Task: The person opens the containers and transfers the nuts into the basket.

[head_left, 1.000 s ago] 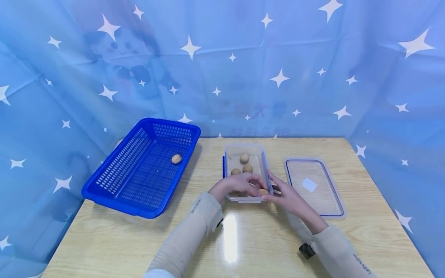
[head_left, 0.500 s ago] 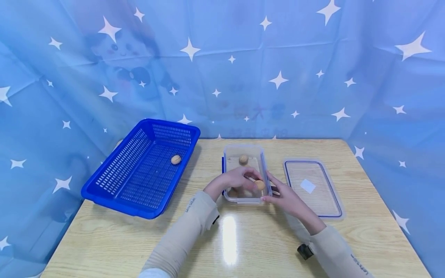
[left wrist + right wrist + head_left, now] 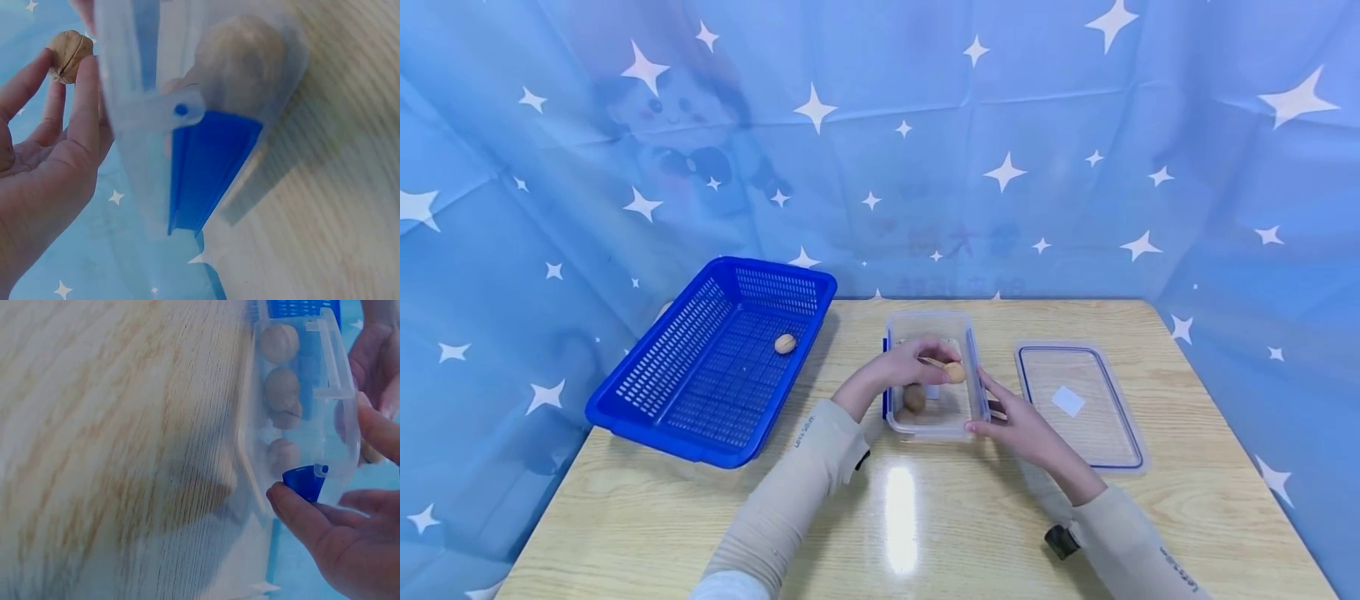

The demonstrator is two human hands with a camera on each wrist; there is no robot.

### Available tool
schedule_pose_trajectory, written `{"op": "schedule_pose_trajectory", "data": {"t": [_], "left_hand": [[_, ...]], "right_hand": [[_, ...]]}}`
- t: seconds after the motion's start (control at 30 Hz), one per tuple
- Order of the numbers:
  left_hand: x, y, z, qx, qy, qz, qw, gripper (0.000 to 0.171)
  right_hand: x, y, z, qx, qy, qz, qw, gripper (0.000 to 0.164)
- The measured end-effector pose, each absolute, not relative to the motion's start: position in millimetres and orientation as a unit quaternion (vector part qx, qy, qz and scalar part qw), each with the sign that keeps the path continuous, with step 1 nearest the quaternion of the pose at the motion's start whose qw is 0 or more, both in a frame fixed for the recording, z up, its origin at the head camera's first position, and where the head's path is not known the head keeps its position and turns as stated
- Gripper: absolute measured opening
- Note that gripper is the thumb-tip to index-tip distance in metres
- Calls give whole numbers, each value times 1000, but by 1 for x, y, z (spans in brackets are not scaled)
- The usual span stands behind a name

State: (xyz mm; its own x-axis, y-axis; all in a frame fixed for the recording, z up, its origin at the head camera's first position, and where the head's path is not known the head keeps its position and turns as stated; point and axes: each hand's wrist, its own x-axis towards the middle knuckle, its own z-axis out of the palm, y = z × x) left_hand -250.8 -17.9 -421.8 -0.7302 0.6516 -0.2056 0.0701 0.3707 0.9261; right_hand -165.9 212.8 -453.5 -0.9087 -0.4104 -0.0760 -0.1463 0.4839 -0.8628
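A walnut point(image 3: 955, 372) is pinched between the fingertips of my left hand point(image 3: 913, 362), over the clear plastic food container point(image 3: 940, 433). The left wrist view shows this walnut point(image 3: 70, 56) above the container's rim, next to a blue side latch point(image 3: 212, 169). My right hand point(image 3: 1022, 425) holds the container's right side, thumb near the front corner. Through the container wall in the right wrist view, several walnuts point(image 3: 279, 344) lie in a row on its floor. My left hand covers part of the inside in the head view.
On the left, a blue plastic basket point(image 3: 711, 454) has one walnut point(image 3: 785, 343) in it. To the right lies the container's clear lid point(image 3: 1093, 437) with a white label point(image 3: 1067, 401). A blue star-patterned curtain point(image 3: 865, 150) hangs behind the wooden table point(image 3: 970, 533).
My left hand has lifted the walnut from the container's front right area and moved it toward the back. My right hand has stayed at the container's side.
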Motion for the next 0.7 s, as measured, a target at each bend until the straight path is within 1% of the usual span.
{"op": "schedule_pose_trajectory", "data": {"t": [0.37,0.53,0.7], "left_hand": [[-264,-36,-396,225,790,519,236,35],[-268,-43,-375,214,793,522,229,36],[-274,-56,-349,207,799,525,205,36]], "right_hand": [[-170,209,-456,-171,850,-480,134,89],[-167,211,-455,-164,859,-466,131,88],[-165,212,-454,-167,866,-454,128,89]]}}
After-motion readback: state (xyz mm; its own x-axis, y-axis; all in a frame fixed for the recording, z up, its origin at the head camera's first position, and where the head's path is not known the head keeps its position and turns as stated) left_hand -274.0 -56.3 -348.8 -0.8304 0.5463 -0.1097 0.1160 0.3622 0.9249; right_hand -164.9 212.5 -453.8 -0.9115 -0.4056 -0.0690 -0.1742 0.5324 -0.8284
